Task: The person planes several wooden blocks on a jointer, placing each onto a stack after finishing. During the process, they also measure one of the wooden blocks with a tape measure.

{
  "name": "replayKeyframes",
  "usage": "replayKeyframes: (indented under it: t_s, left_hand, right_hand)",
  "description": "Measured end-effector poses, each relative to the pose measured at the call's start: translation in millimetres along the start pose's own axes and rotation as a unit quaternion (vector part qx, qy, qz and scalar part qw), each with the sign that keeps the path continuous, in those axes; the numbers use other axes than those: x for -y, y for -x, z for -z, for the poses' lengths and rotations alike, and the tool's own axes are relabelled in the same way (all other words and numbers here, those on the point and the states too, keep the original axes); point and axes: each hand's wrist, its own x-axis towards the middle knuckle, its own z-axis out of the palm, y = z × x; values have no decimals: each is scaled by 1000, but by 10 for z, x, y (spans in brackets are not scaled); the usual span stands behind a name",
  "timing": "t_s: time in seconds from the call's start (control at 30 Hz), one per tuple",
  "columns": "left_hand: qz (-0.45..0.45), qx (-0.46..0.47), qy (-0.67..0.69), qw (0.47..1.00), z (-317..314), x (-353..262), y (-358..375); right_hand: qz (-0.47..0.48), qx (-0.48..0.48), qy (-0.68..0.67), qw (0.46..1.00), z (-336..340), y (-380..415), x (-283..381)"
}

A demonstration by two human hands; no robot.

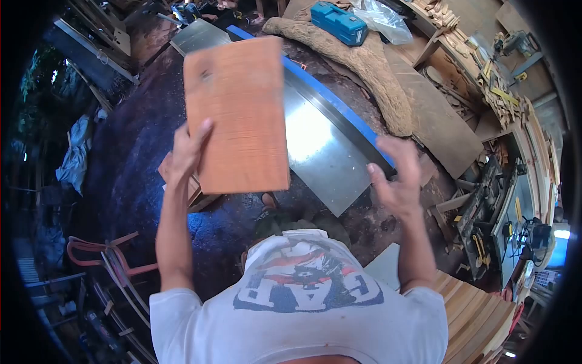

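Observation:
My left hand (189, 148) grips a reddish-brown wooden board (239, 118) by its left edge, thumb on the broad face. The board is held up in front of me, with a dark knot near its top left corner. My right hand (397, 176) is raised to the right of the board, apart from it, fingers spread and somewhat blurred, with nothing in it. Below and behind the board stretches a shiny metal machine table (333, 176) with a blue fence (345, 100) along it. Part of this table is hidden by the board.
Beyond the fence lie a thick curved log (364, 67), a teal tool case (339, 24) and a brown sheet panel (430, 109). Wood pieces (197, 194) sit beneath my left hand. A red metal frame (115, 255) stands left; stacked planks (476, 303) lie at right.

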Motion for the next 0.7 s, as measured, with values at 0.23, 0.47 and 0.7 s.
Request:
replayKeyframes:
  t_s: [0.23,0.47,0.7]
  left_hand:
    - [-548,153,-460,682,-1089,-634,-870]
    - [-553,65,-242,795,-1565,-378,-1006]
    - [-158,-122,-188,962,-857,1272,-94]
  right_hand:
    - [159,173,289,928,-303,-1058,251]
    - [-145,165,148,964,-517,-626,-267]
    - [-388,88,89,913,337,99,-93]
